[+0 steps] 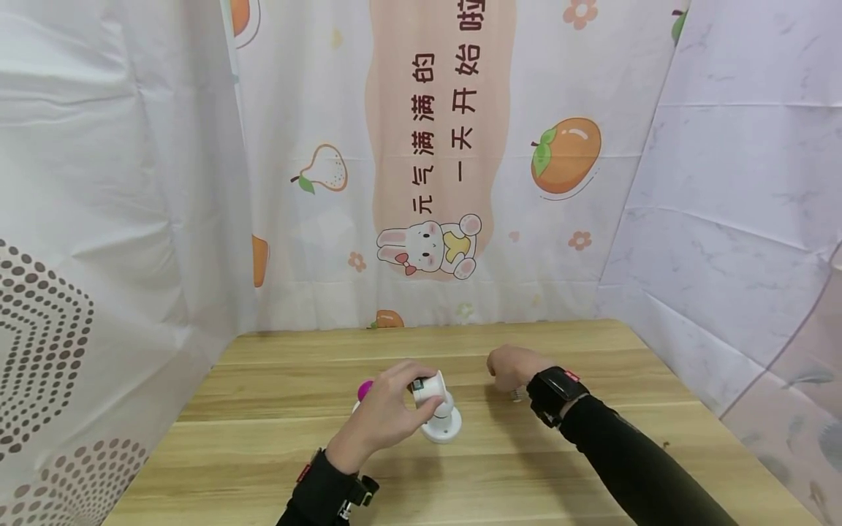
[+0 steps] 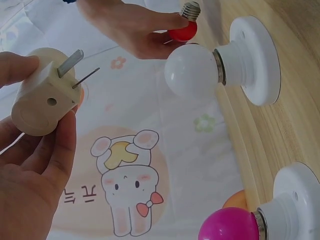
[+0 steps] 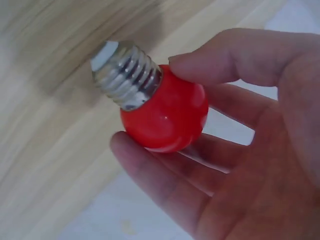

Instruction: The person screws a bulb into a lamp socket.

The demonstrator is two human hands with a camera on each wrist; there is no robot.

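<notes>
My left hand [image 1: 388, 413] grips a white plug-in lamp socket [image 2: 42, 100] between thumb and fingers. Two metal prongs stick out of the socket's face in the left wrist view. My right hand [image 1: 516, 367], farther back and to the right, holds a small red light bulb [image 3: 165, 117] by its round glass, the screw base exposed. Below the left hand stands a white round lamp base [image 1: 447, 431] with a white bulb [image 2: 192, 72] in it. A magenta bulb [image 2: 230, 225] sits in a second white base [image 2: 296, 200], mostly hidden behind the left hand in the head view.
The wooden table [image 1: 283, 446] carries both lamp bases. A printed curtain [image 1: 289, 95] hangs along its back edge, and white sheets [image 1: 730, 161] close in the left and right sides.
</notes>
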